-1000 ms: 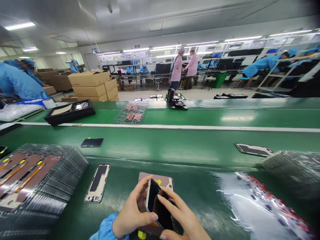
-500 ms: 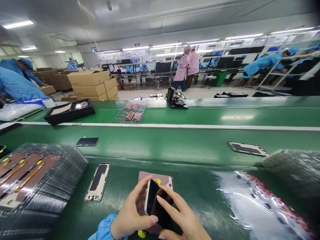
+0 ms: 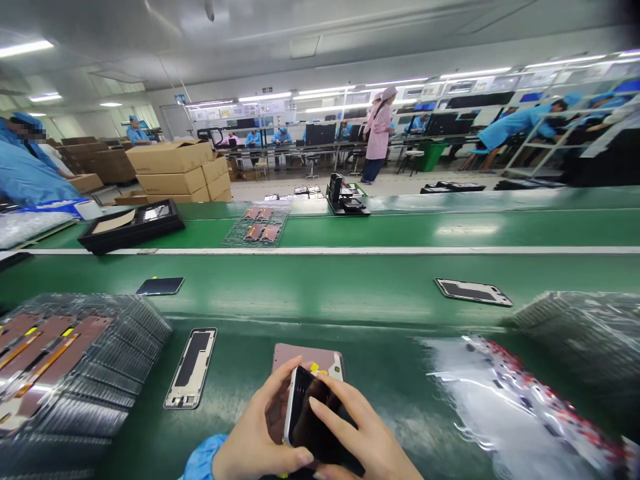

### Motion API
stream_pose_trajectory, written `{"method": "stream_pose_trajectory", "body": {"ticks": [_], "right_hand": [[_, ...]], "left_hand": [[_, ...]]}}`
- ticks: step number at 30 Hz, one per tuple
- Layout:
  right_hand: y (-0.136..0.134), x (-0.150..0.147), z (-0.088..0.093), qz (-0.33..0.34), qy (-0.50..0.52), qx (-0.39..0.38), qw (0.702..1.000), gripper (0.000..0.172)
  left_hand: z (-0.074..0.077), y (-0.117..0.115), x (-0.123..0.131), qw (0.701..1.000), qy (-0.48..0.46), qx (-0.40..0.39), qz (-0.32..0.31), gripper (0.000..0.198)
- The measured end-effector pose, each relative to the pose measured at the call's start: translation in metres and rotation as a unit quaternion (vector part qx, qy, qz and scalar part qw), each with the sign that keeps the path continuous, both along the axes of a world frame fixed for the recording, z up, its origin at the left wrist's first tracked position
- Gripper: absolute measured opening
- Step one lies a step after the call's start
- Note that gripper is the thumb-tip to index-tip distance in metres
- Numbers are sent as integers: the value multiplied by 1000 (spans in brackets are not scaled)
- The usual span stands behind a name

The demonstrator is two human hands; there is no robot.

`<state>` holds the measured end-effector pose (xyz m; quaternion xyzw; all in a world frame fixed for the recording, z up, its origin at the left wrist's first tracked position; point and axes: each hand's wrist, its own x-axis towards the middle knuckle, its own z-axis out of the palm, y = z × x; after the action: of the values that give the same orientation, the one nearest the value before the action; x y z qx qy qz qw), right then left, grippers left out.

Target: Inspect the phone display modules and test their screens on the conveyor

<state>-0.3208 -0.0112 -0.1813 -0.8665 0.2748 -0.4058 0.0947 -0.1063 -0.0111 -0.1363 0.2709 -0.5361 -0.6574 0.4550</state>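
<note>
- My hands are close together at the near centre, both gripping one phone (image 3: 316, 435) with a dark screen and a silver edge.
- The phone is held tilted over the near part of the green desk (image 3: 235, 363).
- My left hand (image 3: 255, 427), coming from a blue sleeve (image 3: 203, 457), wraps the phone's left side, thumb towards me.
- My right hand (image 3: 367, 433) has its fingers laid across the screen and its thumb at the near end.
- Just beyond the phone, partly hidden by my fingers, lies a brownish-pink panel (image 3: 297, 353) with a yellow tab (image 3: 314, 367).
- Left of my hands, a phone frame (image 3: 191, 370) lies flat; farther left is a stack of clear trays (image 3: 135, 353) topped with similar panels.
- To the right lie clear plastic sheets (image 3: 480, 393) with red marks, blurred, near a second stack of clear trays.
- Farther off on the green, a dark-screened handset (image 3: 161, 287) lies left and another frame (image 3: 473, 292) right.
- Beyond, cardboard boxes (image 3: 175, 170) stand at far left, and someone in a pink coat (image 3: 379, 133) stands near the centre.
</note>
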Motion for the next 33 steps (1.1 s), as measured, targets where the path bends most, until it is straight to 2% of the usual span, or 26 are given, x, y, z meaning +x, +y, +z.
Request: {"method": "stream_pose_trajectory", "body": {"ticks": [8,10,14,16,18,19,21,23,26,28,29,33], "right_hand": [[-2,-1,9,-8,27,-31,999,79],[-2,1,14,-18,21,-49,998,74],[0,6,18,-56,-8,-61,997,51],[2,6,14,-67,-29,-21,997,59],[2,2,10,-61,-73,75,993,77],[2,-1,9,-51,-103,143,983,82],[1,-7,8,-25,-163,299,940,71],[1,-11,10,21,-201,445,873,53],[1,-11,12,127,-248,593,756,46],[2,-8,11,162,-286,627,706,47],[2,-6,10,161,-303,630,696,46],[2,-5,5,130,-365,601,699,38]], "left_hand": [[-4,0,2,1000,5,10,2,86],[-6,-1,2,1000,6,9,5,86],[-4,-2,1,999,15,44,0,87],[2,-6,-1,993,39,112,6,72],[9,-14,-2,981,56,184,35,46],[13,-18,-1,975,56,210,53,38],[20,-29,3,968,38,230,89,32],[24,-40,9,965,21,234,113,30],[27,-50,15,960,4,245,135,28],[29,-52,15,960,-5,245,135,31],[30,-51,13,963,-7,237,125,35],[33,-38,3,985,-25,170,33,62]]}}
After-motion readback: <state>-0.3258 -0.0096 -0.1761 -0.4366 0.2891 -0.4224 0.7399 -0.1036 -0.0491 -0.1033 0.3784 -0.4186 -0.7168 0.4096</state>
